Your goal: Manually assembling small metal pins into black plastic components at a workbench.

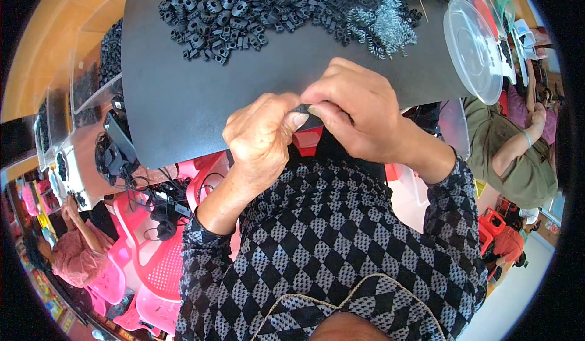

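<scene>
I see my left hand (262, 137) and right hand (356, 112) meeting at the near edge of the dark counter (177, 97), fingers of both pressed together, pinching one small black part (303, 109) between them. A heap of black parts (274, 6) lies farther back, beside a clear plastic lid (472, 49).

The left hand (263, 135) is held curled, knuckles up, with its thumb pressed forward against the fingertips of the right hand (356, 112). The right hand is bent over from the right, its fingers closed in a pinch that meets the left thumb. Both wrists are bare; the forearms are drawn in close together and are covered from mid-forearm in black-and-grey checked sleeves (454, 231).
</scene>
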`<control>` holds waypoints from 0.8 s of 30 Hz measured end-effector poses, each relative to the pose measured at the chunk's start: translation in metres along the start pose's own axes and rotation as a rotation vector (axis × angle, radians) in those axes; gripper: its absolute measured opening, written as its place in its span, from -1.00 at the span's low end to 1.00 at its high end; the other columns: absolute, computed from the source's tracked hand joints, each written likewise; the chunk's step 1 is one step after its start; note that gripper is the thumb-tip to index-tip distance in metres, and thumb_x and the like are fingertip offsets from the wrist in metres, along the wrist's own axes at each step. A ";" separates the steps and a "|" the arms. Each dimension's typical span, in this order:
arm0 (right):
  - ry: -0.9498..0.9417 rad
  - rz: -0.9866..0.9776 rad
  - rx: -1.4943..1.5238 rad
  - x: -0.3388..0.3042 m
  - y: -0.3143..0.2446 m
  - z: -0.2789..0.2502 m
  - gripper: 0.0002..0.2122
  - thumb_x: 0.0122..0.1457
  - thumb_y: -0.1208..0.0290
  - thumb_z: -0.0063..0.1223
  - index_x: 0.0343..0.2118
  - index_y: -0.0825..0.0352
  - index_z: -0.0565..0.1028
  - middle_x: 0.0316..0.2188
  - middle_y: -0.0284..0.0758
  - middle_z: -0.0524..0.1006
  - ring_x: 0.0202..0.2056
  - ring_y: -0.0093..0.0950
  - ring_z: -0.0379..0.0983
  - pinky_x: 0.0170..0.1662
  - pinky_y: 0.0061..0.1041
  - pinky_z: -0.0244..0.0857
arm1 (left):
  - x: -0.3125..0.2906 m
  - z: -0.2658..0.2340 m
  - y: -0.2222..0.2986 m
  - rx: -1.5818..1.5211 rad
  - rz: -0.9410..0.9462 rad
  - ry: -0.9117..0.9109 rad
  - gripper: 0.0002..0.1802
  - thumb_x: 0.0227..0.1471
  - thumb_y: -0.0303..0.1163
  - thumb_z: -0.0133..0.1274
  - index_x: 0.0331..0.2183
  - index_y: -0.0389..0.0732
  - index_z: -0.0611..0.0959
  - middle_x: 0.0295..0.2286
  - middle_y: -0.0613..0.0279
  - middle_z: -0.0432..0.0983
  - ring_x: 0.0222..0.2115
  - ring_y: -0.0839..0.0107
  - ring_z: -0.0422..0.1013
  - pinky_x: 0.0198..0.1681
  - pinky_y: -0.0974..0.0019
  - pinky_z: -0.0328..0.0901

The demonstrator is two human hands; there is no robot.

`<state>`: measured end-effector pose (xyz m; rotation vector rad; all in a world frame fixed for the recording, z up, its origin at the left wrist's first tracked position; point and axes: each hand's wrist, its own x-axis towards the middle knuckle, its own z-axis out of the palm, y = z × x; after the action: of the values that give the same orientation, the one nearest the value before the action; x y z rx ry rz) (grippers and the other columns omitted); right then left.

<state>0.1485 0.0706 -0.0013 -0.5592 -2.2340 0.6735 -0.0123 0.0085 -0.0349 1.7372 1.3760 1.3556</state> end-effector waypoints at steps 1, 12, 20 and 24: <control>0.022 -0.014 -0.013 -0.002 0.000 0.002 -0.81 -0.12 0.71 0.08 -0.39 0.37 0.44 -0.55 -0.29 0.44 -0.57 -0.34 0.32 -0.53 -0.46 0.18 | -0.001 0.003 -0.003 0.000 0.052 0.039 -0.85 -0.21 -0.55 0.20 -0.47 -0.31 0.57 -0.66 0.17 0.39 -0.72 0.37 0.32 -0.65 0.37 0.20; 0.104 0.144 0.034 -0.007 0.000 0.004 -0.82 -0.11 0.63 0.07 -0.38 0.37 0.41 -0.56 -0.27 0.39 -0.50 -0.30 0.35 -0.45 -0.40 0.24 | -0.002 0.005 0.007 -0.081 -0.063 0.084 -0.85 -0.15 -0.54 0.20 -0.42 -0.31 0.60 -0.62 0.23 0.44 -0.69 0.48 0.33 -0.63 0.42 0.22; 0.066 0.168 0.046 -0.008 -0.005 -0.009 -0.75 -0.09 0.68 0.12 -0.27 0.39 0.47 -0.49 -0.37 0.48 -0.50 -0.57 0.34 -0.43 -0.63 0.24 | -0.004 0.007 0.015 -0.126 -0.118 0.066 -0.83 -0.13 -0.50 0.22 -0.39 -0.31 0.63 -0.58 0.30 0.48 -0.70 0.62 0.31 -0.65 0.54 0.21; 0.059 0.222 0.145 -0.012 -0.004 -0.013 -0.75 -0.09 0.68 0.11 -0.28 0.38 0.48 -0.48 -0.39 0.48 -0.49 -0.60 0.34 -0.43 -0.64 0.24 | -0.006 0.009 0.016 -0.246 -0.234 0.061 -0.87 -0.09 -0.53 0.17 -0.39 -0.33 0.61 -0.58 0.30 0.48 -0.69 0.63 0.31 -0.63 0.54 0.23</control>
<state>0.1650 0.0647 0.0025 -0.7508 -2.0661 0.9120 0.0026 -0.0013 -0.0267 1.3412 1.3346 1.3901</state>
